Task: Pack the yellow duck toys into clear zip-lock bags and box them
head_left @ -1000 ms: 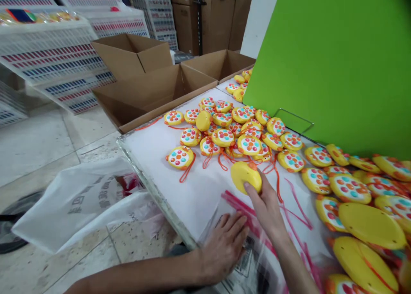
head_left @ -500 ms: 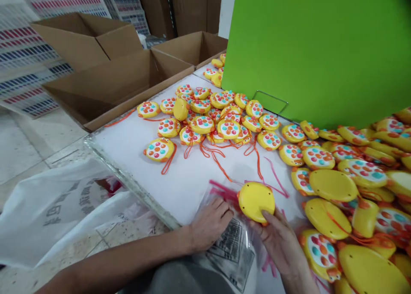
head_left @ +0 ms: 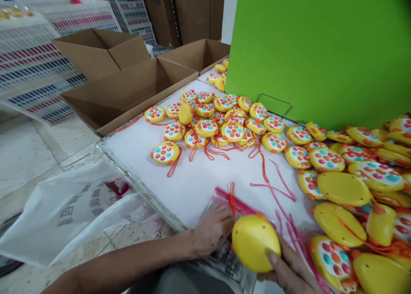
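My right hand (head_left: 293,268) grips a yellow turtle-shaped toy (head_left: 256,242), its plain back with small screw holes facing up. Curled fingers close my left hand (head_left: 214,227) just left of that toy; what they hold is hidden. An orange cord loop (head_left: 232,197) stands up beside its fingertips. Below both hands lies a clear plastic bag (head_left: 233,264) with dark print, partly covered by them. Pink strips (head_left: 239,202) show along the bag's top, and more loose pink strips lie to the right. Several similar toys (head_left: 233,131) with coloured dots and orange cords sit farther back.
A large pile of toys (head_left: 345,188) fills the right side. The green panel (head_left: 314,50) stands behind it, near a wire stand (head_left: 276,99). Open cardboard boxes (head_left: 128,93) flank the white table (head_left: 141,150) at the back left. A white sack (head_left: 73,208) lies on the floor.
My right hand has brought the toy down and closer to me. The orange cord loop now stands up beside my left hand, which stays closed. The view has shifted slightly.
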Tool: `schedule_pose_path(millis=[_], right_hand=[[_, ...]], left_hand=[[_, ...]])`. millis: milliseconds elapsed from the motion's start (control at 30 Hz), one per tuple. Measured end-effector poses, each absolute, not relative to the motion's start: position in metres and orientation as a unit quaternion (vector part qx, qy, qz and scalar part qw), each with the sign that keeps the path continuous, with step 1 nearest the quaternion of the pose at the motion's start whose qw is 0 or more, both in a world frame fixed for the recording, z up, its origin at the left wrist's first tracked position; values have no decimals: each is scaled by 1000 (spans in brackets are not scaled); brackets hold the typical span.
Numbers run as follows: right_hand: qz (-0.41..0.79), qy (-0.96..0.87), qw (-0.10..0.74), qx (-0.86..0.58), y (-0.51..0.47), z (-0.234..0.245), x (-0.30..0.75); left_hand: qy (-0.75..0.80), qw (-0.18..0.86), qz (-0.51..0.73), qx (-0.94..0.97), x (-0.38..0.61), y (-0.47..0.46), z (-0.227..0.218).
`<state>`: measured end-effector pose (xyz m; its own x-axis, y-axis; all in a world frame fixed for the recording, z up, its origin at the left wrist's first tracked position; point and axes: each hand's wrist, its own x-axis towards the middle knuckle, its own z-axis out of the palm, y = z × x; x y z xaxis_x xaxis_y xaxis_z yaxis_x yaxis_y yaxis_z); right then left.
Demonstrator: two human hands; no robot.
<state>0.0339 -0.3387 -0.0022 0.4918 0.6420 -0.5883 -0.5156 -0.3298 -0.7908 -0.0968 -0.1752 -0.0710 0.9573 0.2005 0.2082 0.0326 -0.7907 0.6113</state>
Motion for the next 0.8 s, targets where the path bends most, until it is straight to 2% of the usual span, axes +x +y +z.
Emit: schedule_pose_path(millis=[67,133,200,300,400,467,567,667,800], right_hand=[[486,-43,600,-634,-328,-8,32],[448,-94,584,-670,-320,-15,32],[394,-198,517,-734,-316,-22,31],[320,-335,404,-789,-318,-30,26],[264,-366,344,-823,-325,-32,21],[230,-376,324,-837,-328,-32,20],[187,-450,301,-820,-328,-34,24],[134,-518,279,-797,-325,-32,29],[140,-568,201,-786,-317,-23,31]], left_hand=[[45,295,136,945,-97,-179,-70],[35,255,142,956,-98,-185,-68],[43,228,157,960,-100,-188,-64],[64,249,184,949,-107,-184,-50],[106,308,207,923,-116,-168,-30],[195,359,213,888,-119,-157,-20],[306,480,123,813,-117,-146,-15],[314,585,53,746,-107,-146,-17],[315,657,73,681,-98,-154,-19]])
